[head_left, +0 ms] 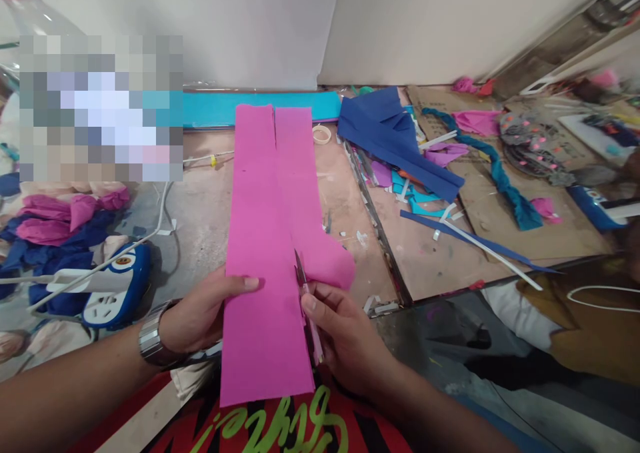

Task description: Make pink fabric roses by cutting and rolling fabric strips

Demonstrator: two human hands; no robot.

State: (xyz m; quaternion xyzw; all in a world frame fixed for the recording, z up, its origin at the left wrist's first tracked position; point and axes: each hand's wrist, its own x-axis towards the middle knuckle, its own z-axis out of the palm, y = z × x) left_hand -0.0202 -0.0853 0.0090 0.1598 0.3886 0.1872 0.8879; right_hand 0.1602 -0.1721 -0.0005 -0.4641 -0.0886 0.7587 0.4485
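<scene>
A long pink sheet [260, 239] reaches from mid-table over its front edge. My left hand [205, 313] grips its left edge, thumb on top and the other fingers hidden underneath. Scissors [302, 276] are in my right hand [345, 333], their blades at a lengthwise cut right of the sheet's middle. The pink strip [325, 259] right of the cut bends outward beside the blades. Near the far end, a slit also separates the two sides.
Turquoise sheets [210, 109] lie behind. Blue fabric [395, 139], scraps and cardboard [505, 206] are at right. A blue-and-white power strip [117, 286], its cable and pink and blue fabric [60, 233] lie left. Another person's clothing [590, 326] shows at right.
</scene>
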